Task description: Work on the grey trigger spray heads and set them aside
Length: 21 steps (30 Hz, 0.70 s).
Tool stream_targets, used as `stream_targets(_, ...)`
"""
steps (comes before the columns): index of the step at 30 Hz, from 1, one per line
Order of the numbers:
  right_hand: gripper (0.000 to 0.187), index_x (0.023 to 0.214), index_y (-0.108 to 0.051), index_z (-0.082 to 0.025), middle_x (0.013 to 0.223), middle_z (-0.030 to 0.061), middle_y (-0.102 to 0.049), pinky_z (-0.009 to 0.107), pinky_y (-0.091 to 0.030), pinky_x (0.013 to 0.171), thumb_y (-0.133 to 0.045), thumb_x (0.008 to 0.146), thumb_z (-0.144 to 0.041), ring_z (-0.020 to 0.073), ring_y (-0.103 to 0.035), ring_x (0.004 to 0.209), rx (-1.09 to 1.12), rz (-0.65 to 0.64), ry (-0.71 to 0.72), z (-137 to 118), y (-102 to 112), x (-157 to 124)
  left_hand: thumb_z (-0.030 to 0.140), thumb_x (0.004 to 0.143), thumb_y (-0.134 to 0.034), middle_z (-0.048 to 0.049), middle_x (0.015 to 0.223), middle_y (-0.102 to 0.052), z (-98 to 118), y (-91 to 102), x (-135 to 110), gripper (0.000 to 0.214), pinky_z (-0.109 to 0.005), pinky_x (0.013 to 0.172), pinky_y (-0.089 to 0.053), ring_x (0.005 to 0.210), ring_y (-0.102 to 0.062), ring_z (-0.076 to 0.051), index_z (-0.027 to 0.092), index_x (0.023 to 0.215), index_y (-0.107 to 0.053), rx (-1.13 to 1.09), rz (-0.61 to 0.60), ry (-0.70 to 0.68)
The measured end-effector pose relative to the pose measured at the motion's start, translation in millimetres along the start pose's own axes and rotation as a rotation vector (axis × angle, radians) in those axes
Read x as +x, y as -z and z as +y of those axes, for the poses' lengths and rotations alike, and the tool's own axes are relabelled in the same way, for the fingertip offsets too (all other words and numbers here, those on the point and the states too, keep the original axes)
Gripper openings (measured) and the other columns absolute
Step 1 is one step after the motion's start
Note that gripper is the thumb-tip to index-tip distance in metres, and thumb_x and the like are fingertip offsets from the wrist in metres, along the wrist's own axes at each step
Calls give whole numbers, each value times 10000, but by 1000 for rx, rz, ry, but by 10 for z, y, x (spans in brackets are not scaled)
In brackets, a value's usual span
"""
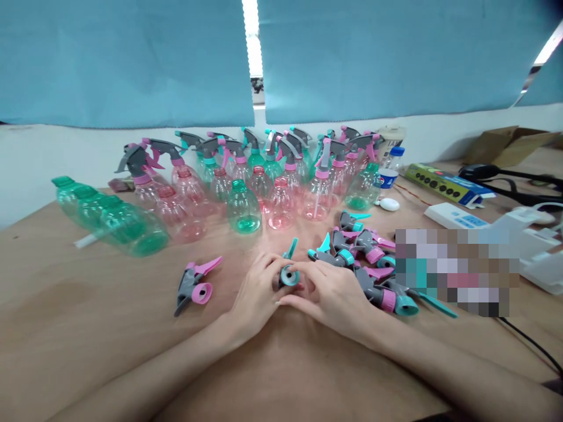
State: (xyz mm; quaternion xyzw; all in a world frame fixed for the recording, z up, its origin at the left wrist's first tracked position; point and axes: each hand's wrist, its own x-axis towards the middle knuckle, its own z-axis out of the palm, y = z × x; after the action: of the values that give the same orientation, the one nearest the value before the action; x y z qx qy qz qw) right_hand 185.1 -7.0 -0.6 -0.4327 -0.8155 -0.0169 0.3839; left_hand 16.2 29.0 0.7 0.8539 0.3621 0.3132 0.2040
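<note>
Both forearms lie on the worktop [65, 328] and run in from the near edge, meeting at the middle. The left hand [257, 296] curls its fingers around the left side of a teal-collared trigger spray head [289, 271]. The right hand [336, 293] pinches the same head from the right with thumb and fingertips. The head sits between the two hands, its open collar facing the near side and its teal lever pointing far.

Bare worktop stretches to the near left and between the forearms. To the right the room is tight: a pile of trigger heads [369, 264] touches the right hand, with a blurred patch beyond it.

One pink-collared trigger head [193, 287] lies alone left of the hands. One capless green bottle [243, 210] stands just far of them, at the front of a crowd of pink and green spray bottles [281, 176] too dense to count. Green bottles [114, 220] lie on their sides at far left; motion blur hides their number.
</note>
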Motion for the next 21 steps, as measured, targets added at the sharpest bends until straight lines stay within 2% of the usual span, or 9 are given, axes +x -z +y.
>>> stream_targets(6,420,925,-659,-140,622,27,-644,262,-384,540,-516,871,-531,168,-613,588,-100,-4,-87,24,54,19,211,828,-620,-31,986,-584,-16,-1,-12,283,-321,767,-474,895,-559,-194,236,1109,-587,-7,-17,52)
stream_targets(11,416,1018,-659,-169,650,43,-660,254,-372,535,-519,870,-532,172,-625,606,-120,-26,-129,14,39,-15,268,835,-631,-5,908,-571,-6,-6,5,203,-289,696,-484,784,-557,-164,247,1036,-614,-12,41,124)
stream_targets(16,419,1120,-618,-194,609,-17,-630,235,-385,522,-565,849,-509,132,-578,518,143,-123,-311,-4,-2,-43,195,823,-634,-5,875,-565,6,0,17,192,-289,695,-480,775,-549,-166,231,1011,-622,13,61,152)
stream_targets(21,387,1167,-572,-194,570,-55,-566,212,-402,506,-565,866,-437,107,-532,490,454,-156,-429,30,-20,-24,103,823,-589,-28,940,-567,-14,1,-6,315,-288,680,-482,812,-538,-179,220,1115,-592,33,68,91)
